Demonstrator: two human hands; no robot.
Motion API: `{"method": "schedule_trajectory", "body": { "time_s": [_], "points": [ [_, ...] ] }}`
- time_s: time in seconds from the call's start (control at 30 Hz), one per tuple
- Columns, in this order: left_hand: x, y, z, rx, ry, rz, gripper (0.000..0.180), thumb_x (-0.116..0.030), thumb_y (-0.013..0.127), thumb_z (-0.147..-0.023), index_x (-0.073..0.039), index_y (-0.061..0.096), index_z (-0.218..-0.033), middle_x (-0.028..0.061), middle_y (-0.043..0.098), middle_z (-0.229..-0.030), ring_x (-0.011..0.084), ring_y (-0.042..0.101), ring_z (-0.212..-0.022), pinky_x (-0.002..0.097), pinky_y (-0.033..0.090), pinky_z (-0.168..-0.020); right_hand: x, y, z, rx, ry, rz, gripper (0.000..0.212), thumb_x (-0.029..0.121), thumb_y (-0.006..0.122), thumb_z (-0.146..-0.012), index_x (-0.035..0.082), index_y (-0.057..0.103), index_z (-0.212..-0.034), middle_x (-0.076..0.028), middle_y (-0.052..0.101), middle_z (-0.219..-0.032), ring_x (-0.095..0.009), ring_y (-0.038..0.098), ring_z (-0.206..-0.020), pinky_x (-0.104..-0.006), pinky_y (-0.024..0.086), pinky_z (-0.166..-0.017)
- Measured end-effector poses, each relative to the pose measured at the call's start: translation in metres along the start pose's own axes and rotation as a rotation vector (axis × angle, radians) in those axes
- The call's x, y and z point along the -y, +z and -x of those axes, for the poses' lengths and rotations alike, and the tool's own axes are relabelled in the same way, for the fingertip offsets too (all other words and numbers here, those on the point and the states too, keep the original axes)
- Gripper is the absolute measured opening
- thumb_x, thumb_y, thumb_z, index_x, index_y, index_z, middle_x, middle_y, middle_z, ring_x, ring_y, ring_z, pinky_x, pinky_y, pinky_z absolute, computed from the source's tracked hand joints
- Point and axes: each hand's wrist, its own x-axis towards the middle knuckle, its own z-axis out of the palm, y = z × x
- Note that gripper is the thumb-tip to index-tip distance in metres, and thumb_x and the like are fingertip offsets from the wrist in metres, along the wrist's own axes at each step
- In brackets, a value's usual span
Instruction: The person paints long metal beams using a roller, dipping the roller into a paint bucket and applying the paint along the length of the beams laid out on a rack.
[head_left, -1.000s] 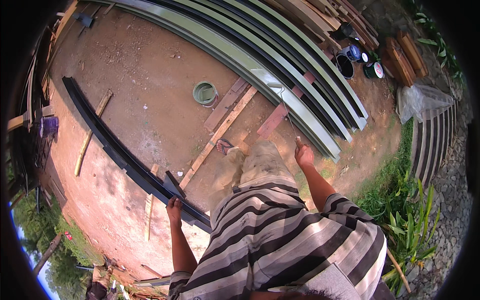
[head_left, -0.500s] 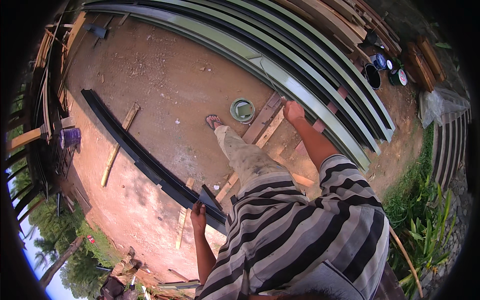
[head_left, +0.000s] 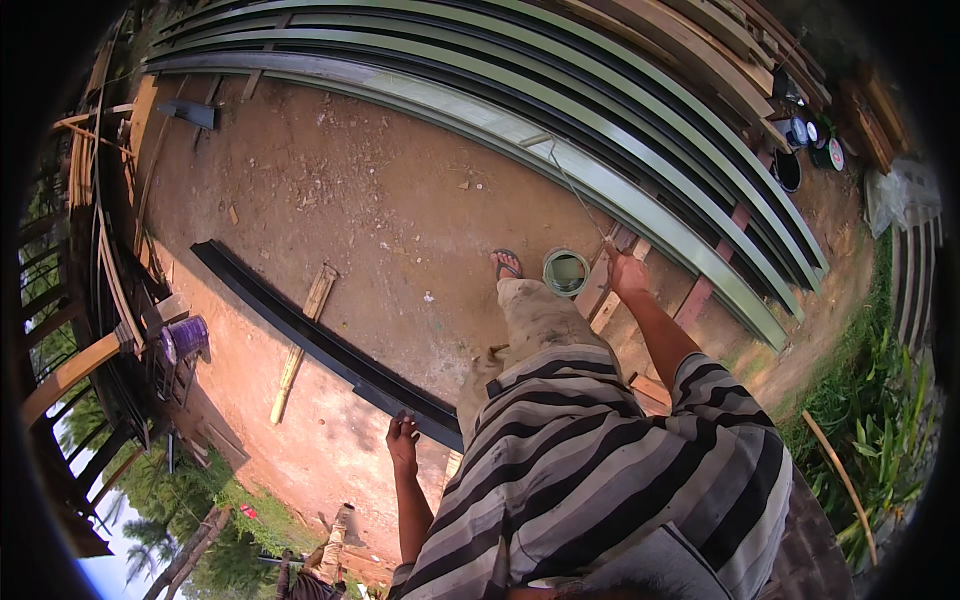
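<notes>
My left hand (head_left: 403,438) hangs at my side with its fingers curled and nothing in it, just over the near end of a long black metal beam (head_left: 300,325) that lies on the dirt. My right hand (head_left: 627,272) reaches forward beside a small round green paint can (head_left: 566,272) on the ground. A thin pale line (head_left: 575,190) runs from that hand up over the green beams; whether the hand grips it is unclear. My sandalled foot (head_left: 507,264) is stepping just left of the can.
Several long curved beams, green (head_left: 520,135) and black, lie side by side across the far ground. Wooden slats (head_left: 300,345) and planks (head_left: 700,295) lie on the dirt. More paint cans (head_left: 800,150) stand far right, a purple bucket (head_left: 187,337) left, plants at right.
I have stepped forward toward the green can. My right hand has come down next to it. My left hand still swings over the black beam's end.
</notes>
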Motion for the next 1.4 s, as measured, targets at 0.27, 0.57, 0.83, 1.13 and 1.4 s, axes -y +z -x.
{"method": "schedule_trajectory", "body": {
  "time_s": [0.27, 0.57, 0.83, 1.13, 1.4],
  "points": [
    [-0.017, -0.053, -0.028, 0.074, -0.181, -0.216, 0.038, -0.019, 0.058, -0.098, -0.007, 0.055, -0.134, 0.0108, 0.067, -0.112, 0.0209, 0.065, -0.092, 0.0354, 0.048, -0.072, 0.005, -0.029, -0.014, 0.101, 0.003, -0.001, 0.047, 0.020, 0.057, -0.089, 0.024, 0.060, -0.136, -0.022, 0.067, -0.111, -0.043, 0.067, -0.095, -0.0523, 0.054, -0.084],
    [-0.170, -0.043, -0.180, 0.203, 0.050, -0.214, 0.043, -0.025, 0.060, -0.098, -0.005, 0.054, -0.136, 0.0073, 0.066, -0.116, 0.0215, 0.064, -0.101, 0.0354, 0.048, -0.080, 0.232, 0.021, -0.186, 0.023, -0.156, -0.089, 0.048, 0.017, 0.049, -0.088, 0.016, 0.058, -0.135, -0.023, 0.066, -0.101, -0.042, 0.068, -0.086, -0.0514, 0.055, -0.076],
    [-0.293, -0.083, -0.315, 0.273, -0.039, -0.171, 0.043, -0.020, 0.060, -0.098, -0.004, 0.052, -0.137, 0.0063, 0.064, -0.107, 0.0157, 0.063, -0.087, 0.0314, 0.047, -0.079, 0.425, 0.037, -0.277, 0.089, -0.119, -0.074, 0.049, 0.012, 0.048, -0.089, 0.010, 0.056, -0.137, -0.026, 0.065, -0.103, -0.040, 0.069, -0.085, -0.0495, 0.056, -0.075],
    [-0.519, -0.143, -0.409, 0.231, 0.023, -0.199, 0.034, -0.027, 0.055, -0.101, -0.010, 0.057, -0.131, 0.0052, 0.067, -0.112, 0.0204, 0.065, -0.104, 0.0376, 0.050, -0.087, 0.607, 0.032, -0.395, 0.146, -0.075, -0.147, 0.051, 0.014, 0.047, -0.091, 0.012, 0.052, -0.142, -0.025, 0.063, -0.106, -0.041, 0.069, -0.087, -0.0484, 0.056, -0.076],
    [-0.591, -0.141, -0.472, 0.300, -0.062, -0.383, 0.043, -0.027, 0.055, -0.101, -0.008, 0.052, -0.139, 0.0108, 0.066, -0.121, 0.0234, 0.064, -0.108, 0.0386, 0.049, -0.091, 0.635, -0.001, -0.415, 0.115, 0.051, -0.191, 0.053, 0.011, 0.048, -0.090, 0.020, 0.054, -0.143, -0.024, 0.061, -0.112, -0.039, 0.069, -0.090, -0.0484, 0.056, -0.079]
  ]
}}
